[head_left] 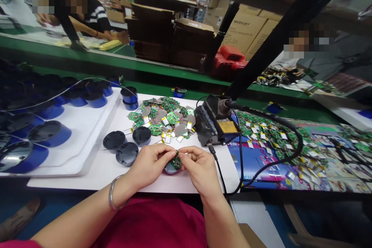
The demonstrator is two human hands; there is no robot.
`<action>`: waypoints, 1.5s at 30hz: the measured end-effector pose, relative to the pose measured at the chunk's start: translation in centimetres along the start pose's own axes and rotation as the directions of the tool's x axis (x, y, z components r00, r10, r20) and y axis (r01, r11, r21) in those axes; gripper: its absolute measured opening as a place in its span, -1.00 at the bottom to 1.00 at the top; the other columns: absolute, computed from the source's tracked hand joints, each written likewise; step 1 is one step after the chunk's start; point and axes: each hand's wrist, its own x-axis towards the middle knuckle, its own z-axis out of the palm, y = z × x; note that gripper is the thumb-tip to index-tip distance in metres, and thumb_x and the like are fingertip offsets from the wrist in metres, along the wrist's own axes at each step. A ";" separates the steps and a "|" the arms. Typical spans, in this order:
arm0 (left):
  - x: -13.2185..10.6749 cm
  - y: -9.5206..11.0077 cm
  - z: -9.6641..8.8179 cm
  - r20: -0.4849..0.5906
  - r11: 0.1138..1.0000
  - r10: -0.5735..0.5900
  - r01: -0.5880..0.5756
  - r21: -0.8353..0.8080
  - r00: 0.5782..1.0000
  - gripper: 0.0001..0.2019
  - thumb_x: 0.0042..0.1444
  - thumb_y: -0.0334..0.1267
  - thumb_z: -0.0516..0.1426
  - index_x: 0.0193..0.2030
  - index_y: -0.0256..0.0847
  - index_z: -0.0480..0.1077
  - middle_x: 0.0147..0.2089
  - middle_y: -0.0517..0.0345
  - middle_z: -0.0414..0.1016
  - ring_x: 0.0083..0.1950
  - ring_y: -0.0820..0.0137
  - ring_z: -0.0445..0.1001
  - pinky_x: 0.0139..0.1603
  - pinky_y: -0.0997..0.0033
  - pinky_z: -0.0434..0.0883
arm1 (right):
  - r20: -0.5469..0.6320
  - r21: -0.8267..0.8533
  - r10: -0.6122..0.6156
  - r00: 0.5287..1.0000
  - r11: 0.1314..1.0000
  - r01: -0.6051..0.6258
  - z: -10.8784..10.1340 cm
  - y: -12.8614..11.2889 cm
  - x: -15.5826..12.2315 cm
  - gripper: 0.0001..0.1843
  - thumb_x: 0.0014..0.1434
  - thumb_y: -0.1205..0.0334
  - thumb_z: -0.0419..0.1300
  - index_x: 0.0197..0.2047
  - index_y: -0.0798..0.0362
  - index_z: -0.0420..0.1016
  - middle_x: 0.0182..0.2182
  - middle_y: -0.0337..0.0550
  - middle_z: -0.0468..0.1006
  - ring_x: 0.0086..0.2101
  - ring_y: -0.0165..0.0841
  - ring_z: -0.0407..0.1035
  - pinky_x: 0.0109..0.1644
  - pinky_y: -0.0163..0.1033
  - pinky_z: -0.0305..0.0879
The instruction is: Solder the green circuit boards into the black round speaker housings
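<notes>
Between my two hands is a small green circuit board (176, 161), pinched by its edges just over a round cup-like housing (170, 169) at the front of the white work surface. My left hand (152, 162) has thumb and forefinger closed on the board's left side. On its right side, my right hand (199, 164) grips with thumb and fingertips. My fingers hide much of the board and housing. Left of my hands lie three black round cases (127, 153). Behind them is a heap of green boards (167, 116) with silver battery packs.
A white foam tray (87, 139) with many blue-and-black cups (49, 133) stands at left. A black soldering-iron stand (212, 122) with a yellow sponge and looping cables (299, 143) is at right, near more boards (261, 131). Co-workers sit beyond the green ledge (180, 73).
</notes>
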 end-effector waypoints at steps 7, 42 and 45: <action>0.0 -0.2 0.0 0.015 1.000 -0.008 0.009 -0.014 1.000 -0.79 0.27 -0.20 0.12 -0.23 -0.18 0.59 -0.22 0.20 0.65 -0.17 0.40 0.56 -0.11 0.46 0.38 | 0.015 0.039 0.004 1.000 0.999 -0.004 0.2 0.3 0.2 -0.72 -0.08 0.06 0.38 -0.40 0.13 0.59 -0.68 -0.24 0.45 -0.62 -0.45 0.29 -0.54 -0.36 0.22; -0.4 -0.4 -0.2 -0.088 0.976 0.195 -0.184 0.112 0.977 -0.87 0.24 -0.28 0.18 -0.31 -0.18 0.54 -0.30 0.17 0.55 -0.21 0.41 0.47 -0.10 0.39 0.33 | -0.067 -0.141 -0.010 0.998 0.990 0.001 -1.3 1.4 -0.6 -0.66 -0.07 0.05 0.38 -0.29 0.10 0.56 -0.50 -0.19 0.56 -0.48 -0.39 0.41 -0.38 -0.32 0.34; -0.5 -0.4 -0.3 -0.079 0.969 0.207 -0.193 0.156 0.975 -0.90 0.23 -0.31 0.19 -0.31 -0.19 0.53 -0.33 0.20 0.57 -0.25 0.42 0.47 -0.12 0.37 0.32 | -0.049 -0.069 0.024 0.999 0.997 -0.027 -1.4 1.7 -0.4 -0.70 -0.10 0.06 0.38 -0.38 0.11 0.58 -0.51 -0.15 0.57 -0.49 -0.39 0.40 -0.39 -0.31 0.33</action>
